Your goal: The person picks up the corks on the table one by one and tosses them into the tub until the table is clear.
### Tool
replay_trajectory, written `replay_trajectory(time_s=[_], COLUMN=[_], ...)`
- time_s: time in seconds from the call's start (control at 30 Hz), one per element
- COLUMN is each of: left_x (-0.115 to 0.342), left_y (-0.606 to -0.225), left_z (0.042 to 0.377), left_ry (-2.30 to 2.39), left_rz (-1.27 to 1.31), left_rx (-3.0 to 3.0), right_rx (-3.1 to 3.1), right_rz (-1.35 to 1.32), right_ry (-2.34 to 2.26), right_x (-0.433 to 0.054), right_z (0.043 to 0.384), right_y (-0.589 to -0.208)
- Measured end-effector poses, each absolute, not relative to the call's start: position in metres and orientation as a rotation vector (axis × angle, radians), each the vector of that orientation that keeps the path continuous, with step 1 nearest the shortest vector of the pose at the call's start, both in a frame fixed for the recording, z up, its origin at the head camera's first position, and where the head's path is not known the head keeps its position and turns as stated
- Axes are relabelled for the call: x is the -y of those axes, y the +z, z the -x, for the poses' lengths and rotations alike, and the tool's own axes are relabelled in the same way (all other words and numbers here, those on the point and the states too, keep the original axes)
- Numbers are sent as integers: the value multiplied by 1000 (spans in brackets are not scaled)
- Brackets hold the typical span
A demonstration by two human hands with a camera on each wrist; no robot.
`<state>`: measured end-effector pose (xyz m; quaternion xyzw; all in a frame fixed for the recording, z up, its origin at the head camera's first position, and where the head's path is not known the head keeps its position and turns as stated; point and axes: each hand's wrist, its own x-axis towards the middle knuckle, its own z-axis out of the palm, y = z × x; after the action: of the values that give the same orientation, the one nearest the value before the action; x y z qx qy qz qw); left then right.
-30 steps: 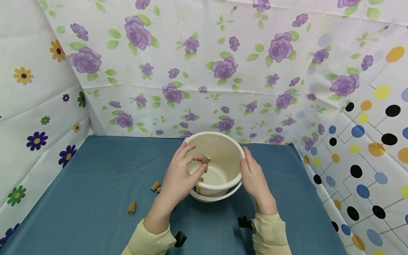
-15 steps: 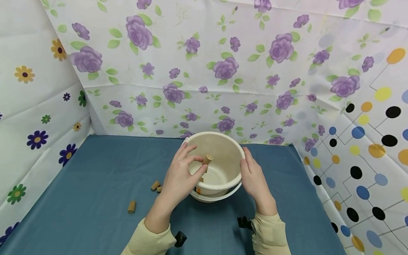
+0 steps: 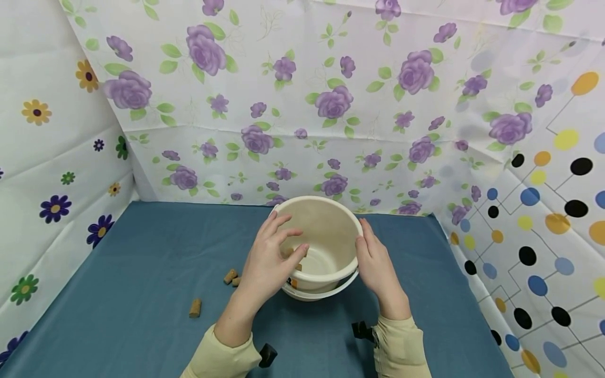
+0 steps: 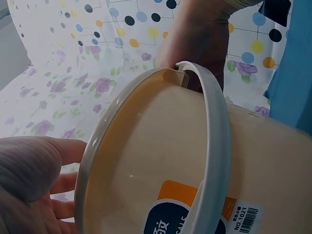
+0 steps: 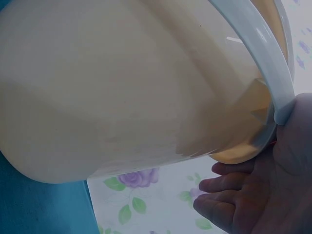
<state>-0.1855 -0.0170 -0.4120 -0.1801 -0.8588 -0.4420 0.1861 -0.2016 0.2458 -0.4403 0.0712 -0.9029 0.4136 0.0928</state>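
Observation:
A cream plastic bucket (image 3: 331, 228) stands on the blue cloth, its mouth facing up toward me. My left hand (image 3: 267, 254) reaches over the left rim, thumb and fingers parted with nothing pinched between them. Below those fingers, several corks lie inside the bucket, among them a cork (image 3: 299, 267) near its front wall; my hand partly hides them. On the other side my right hand (image 3: 378, 262) rests against the outer rim, fingers fairly straight along the bucket in the right wrist view. The lowered bucket handle (image 4: 219, 131) crosses the front in the left wrist view.
To the left, a single cork (image 3: 195, 307) lies on the blue cloth (image 3: 142, 262). Another cork (image 3: 230, 275) and a partly hidden one sit closer to my left wrist. A flowered sheet (image 3: 283, 105) closes off the back, with patterned sheets along both sides.
The cork pinched by my left thumb and index finger has dropped into the bucket. Those fingers are now apart. My right hand and the bucket have stayed in place.

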Motion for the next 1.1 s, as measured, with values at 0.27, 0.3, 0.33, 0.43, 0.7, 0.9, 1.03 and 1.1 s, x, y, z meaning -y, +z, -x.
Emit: replay_trajectory(time_s=[0.27,0.3,0.33,0.43,0.7,0.9,1.03,1.1], left_x=[17,17,17,18,25,34,42,47], left_y=[-412,-412,-412,-412,-408,-409,-411,-413], left_z=[185,185,185,186,186,187,186,184], left_ry=[-1261,-1268,-1273,-1288,-1275,-1241,-1225,-1217], left_rz=[505,504,505,509,524,501,474,458], left_rx=[2420,2421,2422,2425,2424,2428,2444,2456], right_rx=[2690,2692,2693,2692,2695,2693,2695,2698], right_rz=[-202,-200,-199,-200,-204,-199,-190,-188], right_ry=[1231,1229,1229,1229,1227,1233,1234,1235], right_x=[-246,-246,-246,-247,-246,-245,-245,-245], right_z=[201,201,200,201,202,201,201,201], right_y=[-441,-441,-441,-441,-440,-438,-438,-439])
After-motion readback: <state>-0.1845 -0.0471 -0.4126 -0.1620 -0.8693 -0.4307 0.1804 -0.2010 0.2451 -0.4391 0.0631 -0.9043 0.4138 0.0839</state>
